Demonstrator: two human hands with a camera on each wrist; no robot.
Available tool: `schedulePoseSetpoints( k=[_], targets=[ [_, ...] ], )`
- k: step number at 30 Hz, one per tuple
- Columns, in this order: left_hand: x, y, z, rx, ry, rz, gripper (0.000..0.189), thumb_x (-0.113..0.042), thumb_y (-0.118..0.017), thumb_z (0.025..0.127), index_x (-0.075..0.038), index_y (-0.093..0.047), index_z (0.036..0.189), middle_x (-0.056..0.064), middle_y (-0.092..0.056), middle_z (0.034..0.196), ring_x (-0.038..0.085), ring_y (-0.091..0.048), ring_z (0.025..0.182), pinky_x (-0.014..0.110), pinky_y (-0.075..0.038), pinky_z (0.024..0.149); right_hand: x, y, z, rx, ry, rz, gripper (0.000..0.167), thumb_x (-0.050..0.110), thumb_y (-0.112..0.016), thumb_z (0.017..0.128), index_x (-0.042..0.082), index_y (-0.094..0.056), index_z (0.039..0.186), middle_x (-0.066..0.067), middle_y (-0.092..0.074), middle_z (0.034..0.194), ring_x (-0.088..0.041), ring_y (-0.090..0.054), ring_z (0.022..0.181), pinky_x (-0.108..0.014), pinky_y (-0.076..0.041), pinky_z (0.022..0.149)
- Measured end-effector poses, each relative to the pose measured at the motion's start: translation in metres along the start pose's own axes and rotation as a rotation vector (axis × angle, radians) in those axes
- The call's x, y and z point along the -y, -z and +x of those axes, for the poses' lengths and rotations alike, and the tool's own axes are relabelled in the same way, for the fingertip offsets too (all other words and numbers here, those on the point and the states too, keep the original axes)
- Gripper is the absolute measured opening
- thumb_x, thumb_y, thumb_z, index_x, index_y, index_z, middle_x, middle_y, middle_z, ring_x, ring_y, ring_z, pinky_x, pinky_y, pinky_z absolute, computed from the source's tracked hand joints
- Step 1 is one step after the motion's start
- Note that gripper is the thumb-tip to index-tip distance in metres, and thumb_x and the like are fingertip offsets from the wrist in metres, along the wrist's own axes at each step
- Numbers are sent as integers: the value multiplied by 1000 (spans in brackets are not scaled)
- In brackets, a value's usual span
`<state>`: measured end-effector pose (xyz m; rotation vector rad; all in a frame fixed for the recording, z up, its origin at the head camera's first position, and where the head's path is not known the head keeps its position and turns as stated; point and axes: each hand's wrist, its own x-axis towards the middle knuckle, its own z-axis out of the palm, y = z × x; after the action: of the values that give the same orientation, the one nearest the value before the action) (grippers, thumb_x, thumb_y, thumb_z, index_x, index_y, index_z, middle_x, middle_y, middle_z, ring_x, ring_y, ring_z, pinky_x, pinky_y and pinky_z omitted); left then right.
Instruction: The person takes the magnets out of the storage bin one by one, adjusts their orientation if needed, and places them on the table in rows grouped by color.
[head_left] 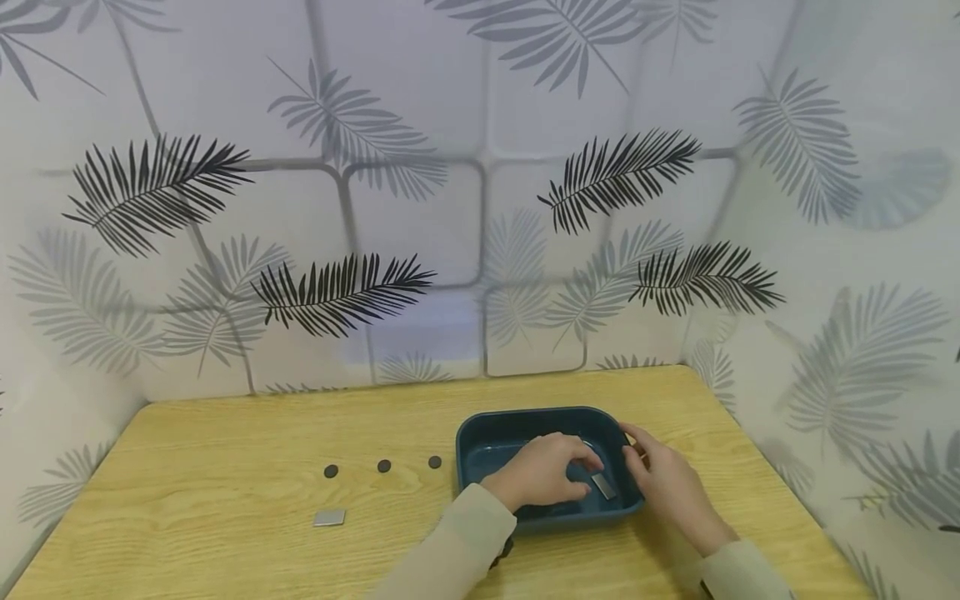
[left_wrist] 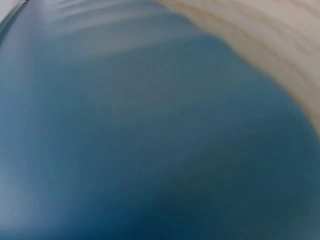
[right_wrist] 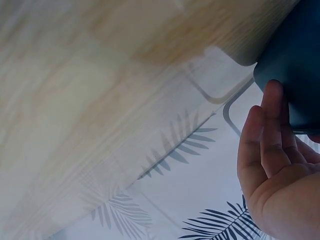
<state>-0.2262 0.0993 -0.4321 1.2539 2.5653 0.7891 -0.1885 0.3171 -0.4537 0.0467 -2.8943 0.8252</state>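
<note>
A dark blue plastic bin (head_left: 480,446) stands on the table's right half. My left hand (head_left: 543,471) reaches over its near left side, with thumb and fingers apart and bent. Just right of those fingertips, a small silver rectangular piece (head_left: 603,486) lies in the bin; no contact shows. My right hand (head_left: 667,483) grips the bin's right wall at the rim; in the right wrist view its fingers (right_wrist: 272,115) lie along the outer wall. Only blurred blue bin wall (left_wrist: 150,125) fills most of the left wrist view, with the left hand out of sight there.
Left of the bin, three dark round discs (head_left: 384,466) lie in a loose row on the wood-grain table (head_left: 225,467). Nearer the front is another silver rectangular piece (head_left: 329,517). A leaf-patterned wall covering (head_left: 420,333) rises behind the table.
</note>
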Motion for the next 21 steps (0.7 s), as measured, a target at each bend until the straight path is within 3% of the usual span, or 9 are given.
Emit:
schedulePoseSetpoints(
  k=[13, 21],
  targets=[
    [2, -16, 5, 175, 61, -18, 47, -22, -70, 99, -20, -59, 145, -6, -67, 139, 10, -63, 129, 26, -52, 107, 1, 0, -1, 31, -21, 7, 43, 19, -52, 106, 7, -53, 148, -8, -72, 100, -13, -54, 67, -26, -43, 54],
    [2, -19, 9, 225, 128, 55, 60, -37, -69, 99, -29, -48, 154, -20, -58, 149, 11, -51, 142, 41, -42, 116, 1, 1, 0, 18, -8, 1, 44, 18, -52, 106, 5, -53, 148, -9, -72, 99, -12, -54, 67, -25, -43, 54]
  ],
)
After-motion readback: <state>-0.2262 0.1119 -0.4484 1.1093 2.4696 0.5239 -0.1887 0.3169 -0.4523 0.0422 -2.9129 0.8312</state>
